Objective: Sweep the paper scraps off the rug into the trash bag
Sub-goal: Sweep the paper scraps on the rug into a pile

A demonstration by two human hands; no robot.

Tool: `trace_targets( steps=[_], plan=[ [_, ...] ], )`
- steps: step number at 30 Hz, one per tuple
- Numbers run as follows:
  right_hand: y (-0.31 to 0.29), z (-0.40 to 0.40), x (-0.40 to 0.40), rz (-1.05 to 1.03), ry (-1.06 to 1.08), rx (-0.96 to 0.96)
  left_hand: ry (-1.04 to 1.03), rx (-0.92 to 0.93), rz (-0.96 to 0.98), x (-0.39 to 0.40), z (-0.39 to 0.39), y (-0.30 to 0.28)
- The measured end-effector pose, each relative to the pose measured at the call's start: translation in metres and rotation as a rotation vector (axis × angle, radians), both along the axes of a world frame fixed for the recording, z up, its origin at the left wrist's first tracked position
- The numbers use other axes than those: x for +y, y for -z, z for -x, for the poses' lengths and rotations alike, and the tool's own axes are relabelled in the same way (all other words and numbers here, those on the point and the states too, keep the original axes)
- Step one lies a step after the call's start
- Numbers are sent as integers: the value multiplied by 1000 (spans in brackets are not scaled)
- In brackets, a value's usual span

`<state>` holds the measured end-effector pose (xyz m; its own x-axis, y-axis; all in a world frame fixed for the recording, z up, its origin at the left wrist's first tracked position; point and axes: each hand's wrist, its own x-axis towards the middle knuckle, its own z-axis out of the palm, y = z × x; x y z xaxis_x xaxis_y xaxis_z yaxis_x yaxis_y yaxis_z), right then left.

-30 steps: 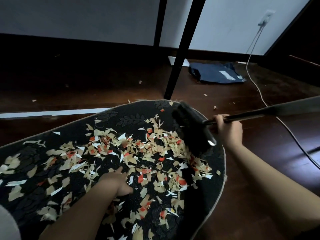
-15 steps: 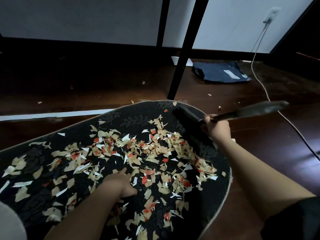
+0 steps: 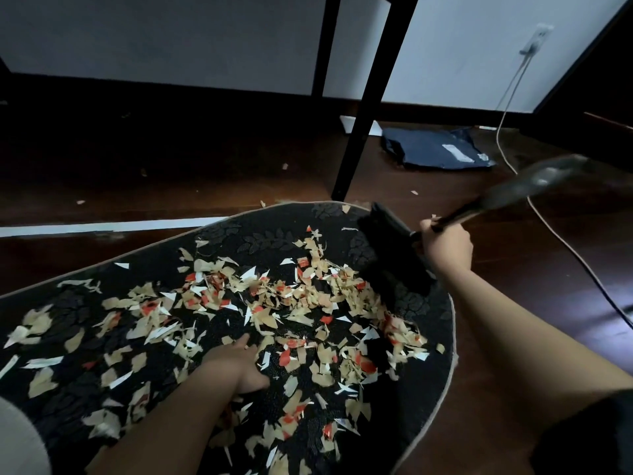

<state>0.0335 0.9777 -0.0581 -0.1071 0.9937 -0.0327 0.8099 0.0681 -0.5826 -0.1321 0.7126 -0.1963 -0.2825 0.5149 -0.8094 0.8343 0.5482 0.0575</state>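
A black patterned rug [image 3: 274, 234] fills the lower left, strewn with several beige, white and red paper scraps [image 3: 284, 303]. My right hand [image 3: 445, 248] grips the handle of a black hand brush [image 3: 394, 252], whose bristles rest on the rug's far right part beside the scrap pile. My left hand [image 3: 236, 365] presses flat on the rug among the scraps. A dark blue bag [image 3: 435, 149] lies flat on the floor beyond the rug, at the wall.
A black table leg [image 3: 363, 132] stands just beyond the rug's far edge. A white cable [image 3: 548, 231] runs from a wall socket across the dark wooden floor on the right. A few stray scraps lie on the floor.
The brush has shifted slightly toward the rug's far right edge and its handle has swung upward. My left hand stays planted on the rug.
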Motion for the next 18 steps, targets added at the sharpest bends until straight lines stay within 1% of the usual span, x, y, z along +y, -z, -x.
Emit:
trace_targets(
  steps=[2, 5, 8, 10, 11, 13, 16, 18],
  plan=[
    [8, 10, -3, 51, -44, -8, 5, -6, 5, 1, 0, -1],
    [17, 24, -15, 103, -209, 23, -2, -12, 13, 1, 2, -1],
    [15, 26, -24, 74, -317, 74, 4, -10, 29, 2, 5, -2],
    [6, 21, -25, 38, -301, 145, 3, -17, 40, 3, 5, -3],
    [2, 18, -23, 14, -295, 152, 4, -21, 42, 3, 5, -4],
    [-7, 15, -17, -44, -283, 92, 9, -23, 40, 4, 4, -6],
    [-12, 24, -3, -46, -158, 151, 20, -17, 35, 4, 5, -8],
    [-9, 36, 5, -46, -73, 100, 21, -21, 30, 4, 6, -9]
  ],
)
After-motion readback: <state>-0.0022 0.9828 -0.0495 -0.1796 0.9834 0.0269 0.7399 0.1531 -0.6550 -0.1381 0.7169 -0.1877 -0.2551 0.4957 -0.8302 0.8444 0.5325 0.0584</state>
